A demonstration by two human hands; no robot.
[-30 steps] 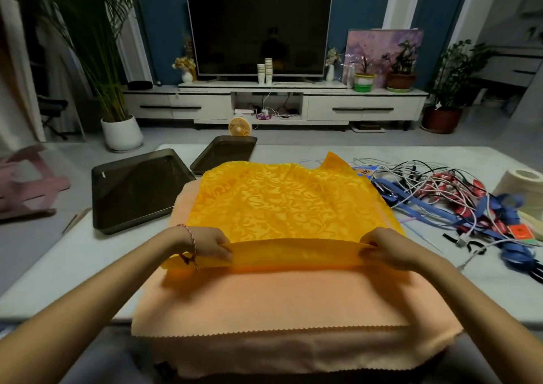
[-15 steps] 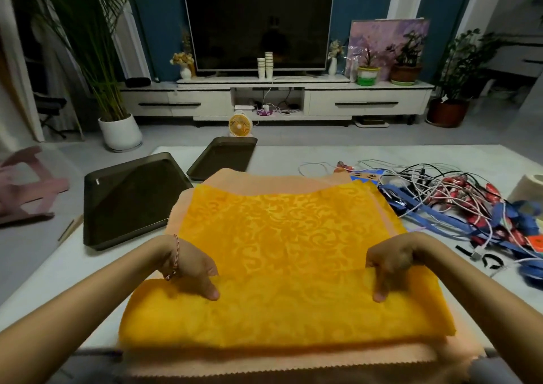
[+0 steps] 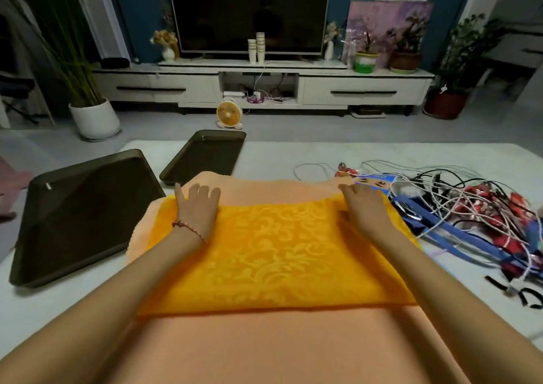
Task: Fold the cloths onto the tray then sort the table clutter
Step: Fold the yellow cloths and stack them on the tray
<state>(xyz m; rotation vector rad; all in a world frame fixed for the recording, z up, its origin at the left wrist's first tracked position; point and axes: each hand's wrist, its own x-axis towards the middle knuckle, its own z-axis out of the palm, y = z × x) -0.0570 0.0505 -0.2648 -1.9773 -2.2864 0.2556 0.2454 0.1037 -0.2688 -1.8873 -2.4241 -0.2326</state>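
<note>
A yellow patterned cloth (image 3: 276, 257) lies folded in half on top of a larger peach cloth (image 3: 279, 345) in the middle of the table. My left hand (image 3: 198, 207) presses flat on the yellow cloth's far left corner, fingers spread. On the far right corner my right hand (image 3: 365, 207) presses flat in the same way. Two dark trays stand to the left: a large tray (image 3: 79, 216) and a smaller tray (image 3: 205, 156) behind it. A tangle of cables, blue straps and red items (image 3: 470, 207) lies at the right.
The white table (image 3: 293, 154) runs out to its far edge ahead. Small black clips (image 3: 520, 292) lie at the right front. Beyond the table are a small fan (image 3: 227, 114) on the floor, a TV unit and potted plants.
Both hands carried the yellow cloth's near edge up and over to the far edge, folding it in half. They now lie flat on the far corners.
</note>
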